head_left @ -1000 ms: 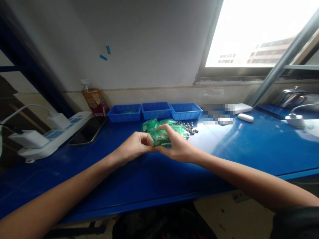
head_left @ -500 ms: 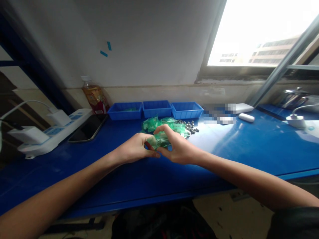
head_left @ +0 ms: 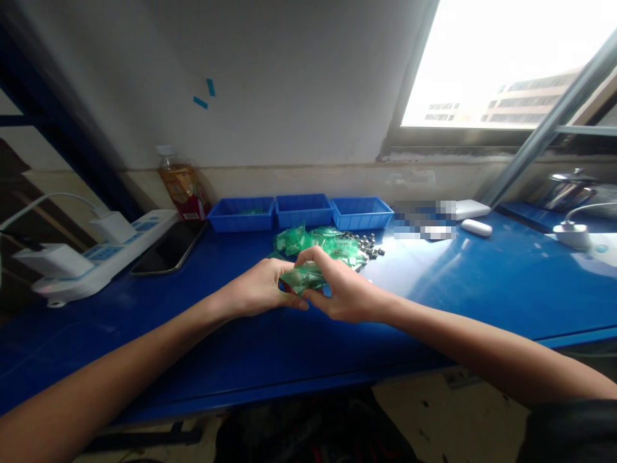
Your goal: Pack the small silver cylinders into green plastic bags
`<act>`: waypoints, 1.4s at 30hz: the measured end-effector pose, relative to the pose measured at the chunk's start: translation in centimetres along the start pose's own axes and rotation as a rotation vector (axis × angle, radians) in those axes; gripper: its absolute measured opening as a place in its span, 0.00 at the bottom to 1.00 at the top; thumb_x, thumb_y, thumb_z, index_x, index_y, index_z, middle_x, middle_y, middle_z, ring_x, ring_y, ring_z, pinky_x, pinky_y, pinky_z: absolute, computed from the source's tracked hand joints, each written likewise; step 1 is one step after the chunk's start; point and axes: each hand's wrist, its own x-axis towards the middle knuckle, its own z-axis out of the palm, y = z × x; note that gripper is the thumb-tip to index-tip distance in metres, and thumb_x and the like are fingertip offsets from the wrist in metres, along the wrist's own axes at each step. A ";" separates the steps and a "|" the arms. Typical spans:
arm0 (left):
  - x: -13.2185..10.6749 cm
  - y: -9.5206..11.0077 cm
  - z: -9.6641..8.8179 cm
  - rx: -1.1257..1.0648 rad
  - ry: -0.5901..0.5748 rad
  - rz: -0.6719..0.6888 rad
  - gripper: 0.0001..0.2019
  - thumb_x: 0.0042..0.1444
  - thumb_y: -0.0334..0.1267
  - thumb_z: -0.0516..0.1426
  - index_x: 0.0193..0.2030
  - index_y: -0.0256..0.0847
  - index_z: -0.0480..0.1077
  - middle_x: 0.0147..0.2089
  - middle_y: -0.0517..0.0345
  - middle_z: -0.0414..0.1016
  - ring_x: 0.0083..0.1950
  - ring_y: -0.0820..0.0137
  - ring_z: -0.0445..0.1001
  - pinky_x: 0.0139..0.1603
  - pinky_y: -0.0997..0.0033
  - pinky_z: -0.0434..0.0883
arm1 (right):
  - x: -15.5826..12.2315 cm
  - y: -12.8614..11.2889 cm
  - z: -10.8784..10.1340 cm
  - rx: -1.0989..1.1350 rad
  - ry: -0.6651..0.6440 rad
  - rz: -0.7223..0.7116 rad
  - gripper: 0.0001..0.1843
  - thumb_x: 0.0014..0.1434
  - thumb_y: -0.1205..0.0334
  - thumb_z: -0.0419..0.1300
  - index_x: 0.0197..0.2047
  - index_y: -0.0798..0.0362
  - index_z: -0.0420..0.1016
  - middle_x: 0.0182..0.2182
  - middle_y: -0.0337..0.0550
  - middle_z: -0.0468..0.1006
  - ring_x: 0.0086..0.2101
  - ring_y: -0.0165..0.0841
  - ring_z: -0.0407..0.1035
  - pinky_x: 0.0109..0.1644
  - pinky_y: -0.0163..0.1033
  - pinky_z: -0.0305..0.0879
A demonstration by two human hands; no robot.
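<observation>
Fingers (head_left: 312, 255) of both hands pinched one small green packet (head_left: 303, 278) just in front of the pile of green packets (head_left: 324, 243).

The left hand (head_left: 258, 292) gripped the packet's left end and the right hand (head_left: 344, 294) curled over its top and right end, the thumbs underneath, both hands low over the blue counter (head_left: 482, 283) on the near side of the pile. Loose metal parts (head_left: 367, 245) lay touching the pile's right edge. A row of three blue bins (head_left: 303, 220) stood just behind the pile. A phone (head_left: 168, 252) lay well to the left of the pile, with a power strip (head_left: 108, 256) beyond it and a bottle (head_left: 182, 190) behind.
</observation>
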 end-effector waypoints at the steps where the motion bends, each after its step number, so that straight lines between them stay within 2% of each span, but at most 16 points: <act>1: 0.0 0.0 0.0 0.004 0.002 0.002 0.11 0.43 0.40 0.65 0.31 0.36 0.74 0.31 0.60 0.75 0.33 0.68 0.72 0.33 0.74 0.66 | 0.0 0.0 0.0 0.006 0.004 -0.003 0.21 0.53 0.69 0.57 0.49 0.50 0.57 0.34 0.41 0.71 0.31 0.31 0.66 0.31 0.33 0.60; 10: 0.0 -0.3 0.1 0.022 0.013 0.034 0.12 0.45 0.43 0.64 0.32 0.36 0.74 0.32 0.59 0.75 0.34 0.68 0.71 0.34 0.75 0.66 | 0.1 0.3 0.6 0.015 0.044 0.004 0.21 0.53 0.69 0.57 0.49 0.50 0.57 0.35 0.42 0.72 0.34 0.34 0.67 0.34 0.36 0.62; 14: 0.1 -0.2 0.2 0.104 0.095 0.049 0.11 0.46 0.42 0.63 0.32 0.36 0.74 0.31 0.60 0.74 0.33 0.68 0.71 0.31 0.77 0.64 | 0.2 0.2 0.6 0.052 0.052 0.005 0.19 0.53 0.67 0.58 0.48 0.50 0.57 0.35 0.41 0.71 0.34 0.33 0.67 0.35 0.36 0.62; 18: 0.0 0.2 0.2 0.178 0.150 0.062 0.08 0.50 0.40 0.58 0.33 0.36 0.74 0.31 0.61 0.74 0.33 0.69 0.70 0.29 0.77 0.62 | 0.2 -0.1 0.7 0.100 0.034 -0.027 0.19 0.55 0.65 0.57 0.49 0.50 0.57 0.35 0.41 0.72 0.34 0.33 0.67 0.35 0.36 0.63; 22: -0.3 0.7 0.0 0.181 0.068 0.078 0.11 0.47 0.44 0.62 0.29 0.37 0.71 0.28 0.63 0.71 0.29 0.71 0.67 0.28 0.78 0.61 | 0.2 -0.1 0.4 0.079 0.037 0.000 0.19 0.53 0.68 0.58 0.47 0.50 0.58 0.34 0.40 0.71 0.33 0.32 0.66 0.34 0.35 0.61; 25: -0.5 0.8 -0.3 0.166 -0.012 0.094 0.14 0.45 0.47 0.64 0.29 0.37 0.71 0.27 0.64 0.69 0.28 0.73 0.66 0.28 0.78 0.61 | 0.2 -0.1 -0.1 0.084 -0.009 -0.007 0.18 0.53 0.67 0.58 0.46 0.50 0.58 0.33 0.38 0.70 0.32 0.31 0.64 0.33 0.34 0.61; 29: -0.5 0.8 -0.5 0.157 -0.083 0.111 0.15 0.45 0.47 0.64 0.29 0.37 0.72 0.28 0.63 0.70 0.30 0.72 0.66 0.29 0.77 0.61 | 0.2 0.2 -0.5 0.209 -0.079 -0.042 0.20 0.52 0.68 0.59 0.47 0.51 0.58 0.34 0.38 0.69 0.32 0.29 0.64 0.34 0.34 0.62; 32: -0.4 0.9 -0.6 0.142 -0.045 0.100 0.14 0.46 0.47 0.64 0.30 0.37 0.72 0.27 0.63 0.70 0.28 0.74 0.65 0.29 0.77 0.62 | 0.3 0.6 -0.5 0.403 -0.091 -0.032 0.24 0.50 0.70 0.61 0.48 0.51 0.56 0.33 0.37 0.69 0.32 0.28 0.66 0.33 0.32 0.63; 38: -0.7 1.7 -0.9 0.151 0.161 0.038 0.15 0.48 0.49 0.62 0.29 0.37 0.70 0.26 0.62 0.68 0.26 0.75 0.63 0.26 0.77 0.61 | 1.1 1.4 -0.6 0.644 0.105 0.066 0.23 0.48 0.69 0.64 0.44 0.50 0.57 0.31 0.33 0.69 0.29 0.26 0.66 0.32 0.31 0.63; 42: -0.9 2.2 -0.8 0.101 0.224 0.055 0.14 0.49 0.48 0.61 0.30 0.37 0.71 0.28 0.61 0.70 0.27 0.75 0.64 0.27 0.76 0.61 | 1.4 1.3 -0.6 0.724 0.172 0.112 0.24 0.46 0.66 0.66 0.43 0.50 0.57 0.32 0.33 0.70 0.31 0.27 0.68 0.34 0.33 0.64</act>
